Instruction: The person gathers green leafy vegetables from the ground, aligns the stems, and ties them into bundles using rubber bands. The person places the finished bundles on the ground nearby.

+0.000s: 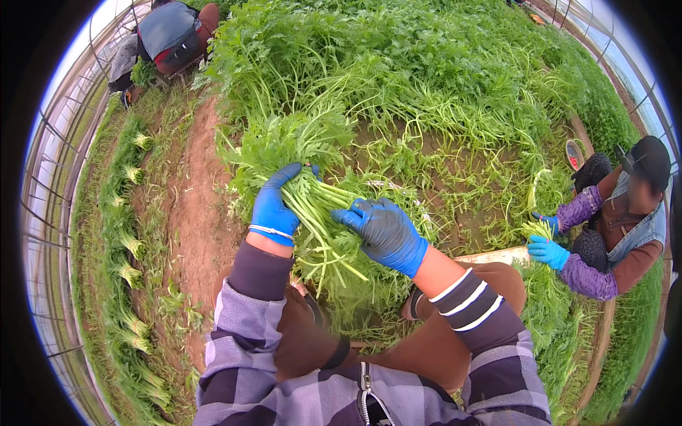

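Note:
My left hand (275, 205), in a blue glove with a white band at the wrist, is closed around a bunch of leafy green stalks (314, 199). The leaves of the bunch fan out beyond that hand, and its pale stems point towards the right and down. At the stem side is my right hand (384, 230), in a blue glove darkened with dirt, its fingers curled at several stems. Whether it grips them firmly is hard to tell. Loose stems hang below, between my knees, over more cut greens (354, 303).
Dense standing greens (383, 58) fill the far side. Tied bunches (130, 274) lie in a row at left beside a bare soil strip (200, 213). A co-worker (628, 218) crouches at right holding greens; another person (170, 34) bends at the upper left.

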`<state>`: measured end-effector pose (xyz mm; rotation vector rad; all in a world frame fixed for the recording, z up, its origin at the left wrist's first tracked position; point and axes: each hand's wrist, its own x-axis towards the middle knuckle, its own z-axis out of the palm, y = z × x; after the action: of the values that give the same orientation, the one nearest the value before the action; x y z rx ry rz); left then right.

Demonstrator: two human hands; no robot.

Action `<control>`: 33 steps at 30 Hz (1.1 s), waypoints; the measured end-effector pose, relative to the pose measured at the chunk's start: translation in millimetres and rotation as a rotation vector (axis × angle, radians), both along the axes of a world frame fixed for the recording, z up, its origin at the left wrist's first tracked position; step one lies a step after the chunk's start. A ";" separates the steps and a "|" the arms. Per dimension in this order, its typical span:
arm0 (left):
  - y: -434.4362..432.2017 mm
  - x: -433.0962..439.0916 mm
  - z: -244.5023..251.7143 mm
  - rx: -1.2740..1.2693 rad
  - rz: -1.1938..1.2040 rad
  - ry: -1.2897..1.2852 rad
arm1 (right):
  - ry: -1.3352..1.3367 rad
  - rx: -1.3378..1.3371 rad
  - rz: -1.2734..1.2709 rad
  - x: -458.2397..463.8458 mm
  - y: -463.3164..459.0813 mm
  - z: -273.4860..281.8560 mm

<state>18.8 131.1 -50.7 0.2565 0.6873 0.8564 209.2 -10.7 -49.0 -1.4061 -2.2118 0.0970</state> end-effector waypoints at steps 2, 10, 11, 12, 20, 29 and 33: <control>7.3 -4.0 1.8 0.009 0.048 -0.061 | 0.031 -0.140 0.014 -2.8 6.3 -18.8; 48.9 -74.4 26.8 0.410 0.237 -0.253 | -0.400 -1.039 -0.266 84.0 -21.0 -111.7; 47.1 -76.7 27.5 0.417 0.204 -0.284 | -0.281 -0.903 -0.395 95.7 -22.1 -122.7; 43.7 -78.9 28.6 0.420 0.169 -0.328 | -0.204 -0.852 -0.511 107.8 -19.8 -135.3; 38.4 -75.9 36.9 0.441 -0.004 -0.536 | -0.364 -1.164 -0.436 100.2 -34.5 -267.6; 41.3 -82.7 23.9 0.370 0.135 -0.329 | -0.572 -0.711 -0.561 59.4 -32.6 -272.9; 45.4 -85.6 23.6 0.351 0.148 -0.298 | -0.697 -0.869 -0.627 41.5 -6.6 -264.9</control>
<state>-66.9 176.5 -27.2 0.3856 0.2769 1.1307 250.6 -17.3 -313.9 -2.9224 -2.1687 0.4389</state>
